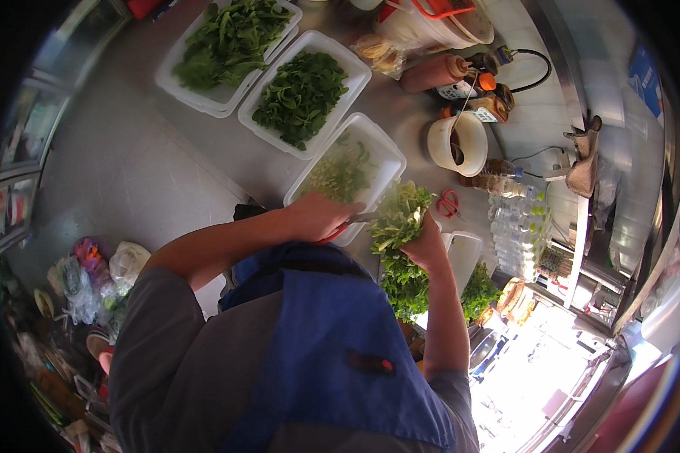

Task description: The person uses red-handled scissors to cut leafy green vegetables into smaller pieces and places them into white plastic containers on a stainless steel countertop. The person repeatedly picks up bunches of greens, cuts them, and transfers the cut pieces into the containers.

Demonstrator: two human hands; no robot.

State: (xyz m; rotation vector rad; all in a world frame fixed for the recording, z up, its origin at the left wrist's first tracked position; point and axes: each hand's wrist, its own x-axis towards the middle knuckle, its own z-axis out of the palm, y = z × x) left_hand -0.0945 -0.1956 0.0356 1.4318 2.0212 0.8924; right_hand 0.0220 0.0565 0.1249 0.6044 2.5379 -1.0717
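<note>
My left hand point(320, 217) grips red-handled scissors point(365, 217), whose metal blades point right toward a bunch of leafy greens point(399, 218). That bunch is in my right hand point(425, 244), with pale cut-looking stems facing the blades. Below the left hand and beside the bunch stands a white plastic tub point(389, 152) with small cut green pieces point(340, 172) on its bottom; they look hazy. More leafy greens point(403, 286) lie below the right hand, partly hidden by the forearm and apron.
Two white tubs hold dark leaves point(300, 96) and long greens point(232, 42). To the right are another pair of red scissors point(447, 204), a white pot with a ladle point(464, 141), a sauce squeeze bottle point(436, 72) and packed water bottles point(518, 232). Plastic bags point(85, 289) lie at lower left.
</note>
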